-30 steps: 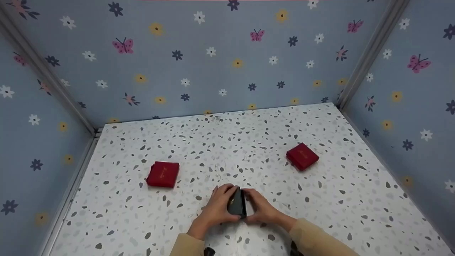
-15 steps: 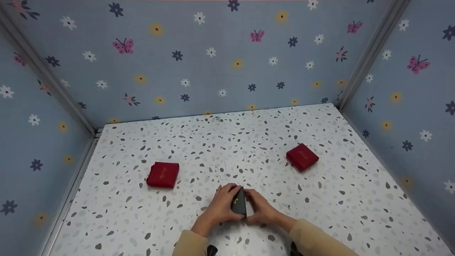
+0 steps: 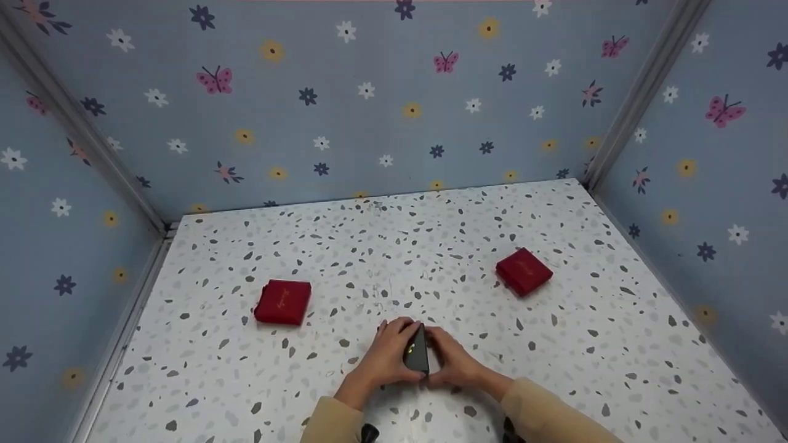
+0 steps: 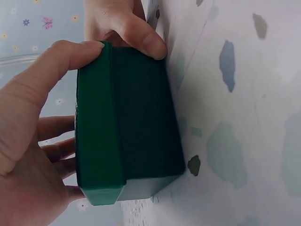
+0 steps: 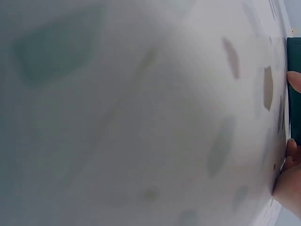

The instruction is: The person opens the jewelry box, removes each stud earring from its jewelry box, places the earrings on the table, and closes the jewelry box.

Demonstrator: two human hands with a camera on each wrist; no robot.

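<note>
A small dark green box with gold markings stands on the speckled table near its front, between both hands. My left hand grips its lid from the left, thumb on the near end and fingers at the far end. From the other side, my right hand holds the lower part between thumb and fingers. In the left wrist view the lid sits over the darker base, with no open gap on the visible sides. Only an edge of the box shows in the right wrist view.
A red box with gold lettering lies on the table to the left. Another red box lies farther back on the right. Flowered blue panels wall the table at the back and both sides.
My left hand has shifted slightly right with the lid, and the dark strip along the box's right side has gone from view. My right hand and the red boxes stay in place.
</note>
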